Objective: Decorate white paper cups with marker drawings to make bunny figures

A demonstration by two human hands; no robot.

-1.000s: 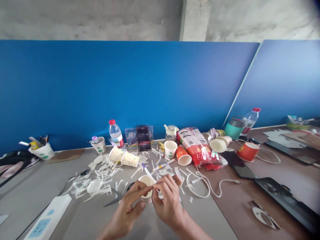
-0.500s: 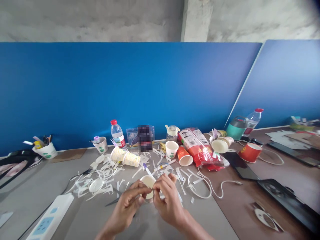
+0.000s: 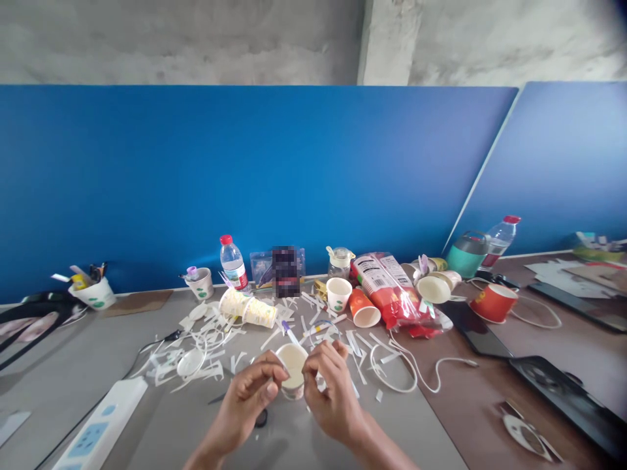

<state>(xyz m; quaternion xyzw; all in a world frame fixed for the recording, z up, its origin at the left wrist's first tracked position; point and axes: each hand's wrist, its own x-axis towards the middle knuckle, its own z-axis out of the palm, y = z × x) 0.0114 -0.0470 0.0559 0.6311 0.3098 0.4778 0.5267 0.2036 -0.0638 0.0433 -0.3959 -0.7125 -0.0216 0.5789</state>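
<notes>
My left hand (image 3: pixel 252 398) is closed in a pinch at the left rim of an upright paper cup (image 3: pixel 292 369). My right hand (image 3: pixel 333 388) pinches too, close to the cup's right rim. A small gap parts the two sets of fingertips; anything they hold is too small to make out. The cup stands on the grey desk between and behind my hands, its pale inside showing. Partly hidden by my left hand lie scissors, with a black handle loop (image 3: pixel 261 418) near the wrist. Beyond the cup are white paper strips (image 3: pixel 360 349) and a purple-capped pen (image 3: pixel 289 331).
Several paper cups, some tipped over, line the back, among them a patterned pair (image 3: pixel 249 308) and an orange cup (image 3: pixel 365 310). A water bottle (image 3: pixel 235 264) and red plastic package (image 3: pixel 392 294) stand by the blue partition. At left lies a power strip (image 3: pixel 100 427); white cables (image 3: pixel 414 372) loop at right.
My hands have moved apart: their fingertips were together over the cup's front and now show a gap. More of the cup and the black scissor handle have come into sight.
</notes>
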